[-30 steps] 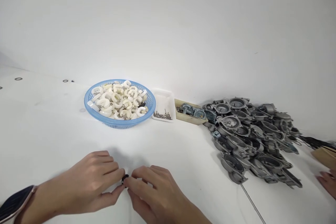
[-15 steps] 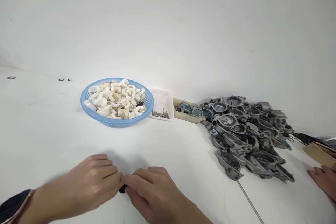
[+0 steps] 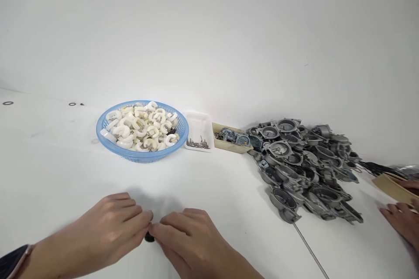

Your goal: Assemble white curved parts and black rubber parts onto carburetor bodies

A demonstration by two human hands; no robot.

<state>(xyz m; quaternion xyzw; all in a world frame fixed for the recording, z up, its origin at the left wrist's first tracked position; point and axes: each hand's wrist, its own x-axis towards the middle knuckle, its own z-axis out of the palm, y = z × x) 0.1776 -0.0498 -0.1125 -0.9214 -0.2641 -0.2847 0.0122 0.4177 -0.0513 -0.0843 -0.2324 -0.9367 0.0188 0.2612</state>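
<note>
At the bottom of the view, my left hand point(image 3: 114, 226) and my right hand point(image 3: 196, 239) meet at their fingertips. Between them, just above the white table, shows a small rounded black part point(image 3: 149, 237). The fingers of both hands are pinched together on it and cover most of it, so its exact kind is hidden. Beyond my hands stands a blue plastic basket point(image 3: 144, 156) heaped with white C-shaped plastic floats point(image 3: 139, 126).
Right of the basket are a white tray point(image 3: 198, 126) of small metal pins, a beige box point(image 3: 234, 147) of metal parts, and a pile of grey carburetor castings point(image 3: 304, 165). A thin rod point(image 3: 310, 250) lies in front. Another person's hand point(image 3: 401, 222) is at far right.
The view has shifted slightly, so the table's things sit a little further left. My hands stay together at the black part, with small finger movements.
</note>
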